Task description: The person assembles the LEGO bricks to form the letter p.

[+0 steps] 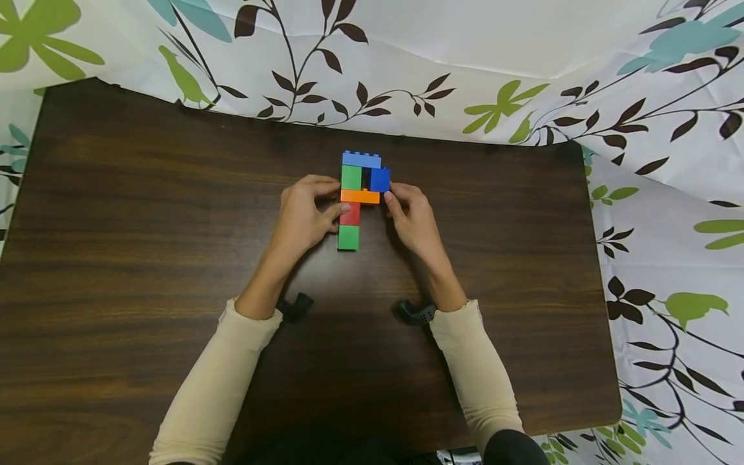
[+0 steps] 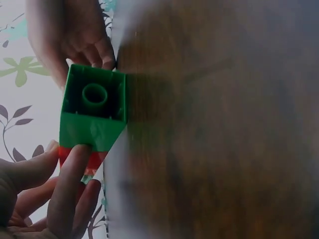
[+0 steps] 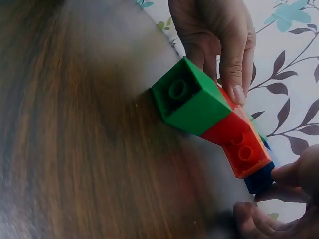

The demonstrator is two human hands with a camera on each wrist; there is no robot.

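A figure of stacked toy building bricks lies along the middle of the table in the head view. From its near end run a green brick (image 1: 348, 237), a red brick (image 1: 351, 216) and a long orange brick (image 1: 359, 196). Beyond the orange one, another green brick (image 1: 351, 177) and a dark blue brick (image 1: 380, 180) stand side by side with a gap, under a long light blue brick (image 1: 361, 161). My left hand (image 1: 299, 216) grips the stack's left side, thumb over the red brick. My right hand (image 1: 415, 216) pinches the dark blue brick, which juts past the orange end.
Dark wood-grain table (image 1: 145, 258) all around the bricks. A white curtain (image 1: 418, 58) with leaf and bird prints hangs along the far edge and the right side. Dark wrist straps (image 1: 415, 313) sit at the sleeve cuffs.
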